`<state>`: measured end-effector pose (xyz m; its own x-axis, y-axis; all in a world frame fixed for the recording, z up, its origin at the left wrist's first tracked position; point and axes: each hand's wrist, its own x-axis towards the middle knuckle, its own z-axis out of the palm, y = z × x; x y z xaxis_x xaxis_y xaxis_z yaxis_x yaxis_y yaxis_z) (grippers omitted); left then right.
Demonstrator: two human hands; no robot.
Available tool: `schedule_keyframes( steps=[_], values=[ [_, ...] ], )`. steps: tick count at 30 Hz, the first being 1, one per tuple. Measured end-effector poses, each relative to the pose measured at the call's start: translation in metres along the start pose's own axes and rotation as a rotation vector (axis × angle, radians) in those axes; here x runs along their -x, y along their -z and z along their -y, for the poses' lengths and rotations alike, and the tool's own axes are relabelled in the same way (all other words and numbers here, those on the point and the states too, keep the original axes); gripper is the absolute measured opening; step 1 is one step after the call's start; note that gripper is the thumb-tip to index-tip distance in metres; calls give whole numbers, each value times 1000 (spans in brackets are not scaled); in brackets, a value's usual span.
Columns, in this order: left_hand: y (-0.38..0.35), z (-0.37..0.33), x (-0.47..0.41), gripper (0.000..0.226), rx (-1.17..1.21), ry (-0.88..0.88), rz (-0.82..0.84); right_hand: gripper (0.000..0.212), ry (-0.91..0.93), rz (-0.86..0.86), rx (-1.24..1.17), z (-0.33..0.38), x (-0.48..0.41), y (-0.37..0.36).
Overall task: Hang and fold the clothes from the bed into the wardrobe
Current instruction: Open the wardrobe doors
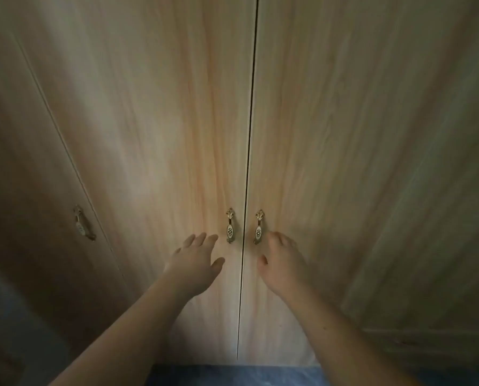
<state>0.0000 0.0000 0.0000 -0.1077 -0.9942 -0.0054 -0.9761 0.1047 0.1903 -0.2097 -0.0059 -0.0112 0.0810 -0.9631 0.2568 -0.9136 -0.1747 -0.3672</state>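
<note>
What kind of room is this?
Probably a bedroom, right in front of a closed wardrobe: tall wood-grain doors, fancy gold handles by the middle gap, and a third handle further left.

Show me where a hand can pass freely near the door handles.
Free: the left door left of the left handle, and the right door right of the right handle. Crowded: the narrow strip between both handles.
</note>
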Motion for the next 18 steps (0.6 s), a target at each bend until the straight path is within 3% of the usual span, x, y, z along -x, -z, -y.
schedule_keyframes(
  steps=[2, 9, 15, 18],
  values=[
    [-10, -5, -18, 64, 16, 32, 32, 57, -45, 19, -114, -10, -24, -8],
    [-40, -3, -37, 62, 78, 156, 88, 34, -184, 10, -407, -4, -79, -48],
    [-40, -8, -13, 58, 167, 119, 63, 23, -193, 2, -508, -9, -72, -45],
    [-32, -21, 6, 58, 218, 72, 46, 28, -216, 19, -492, -8, -48, -31]
  ],
)
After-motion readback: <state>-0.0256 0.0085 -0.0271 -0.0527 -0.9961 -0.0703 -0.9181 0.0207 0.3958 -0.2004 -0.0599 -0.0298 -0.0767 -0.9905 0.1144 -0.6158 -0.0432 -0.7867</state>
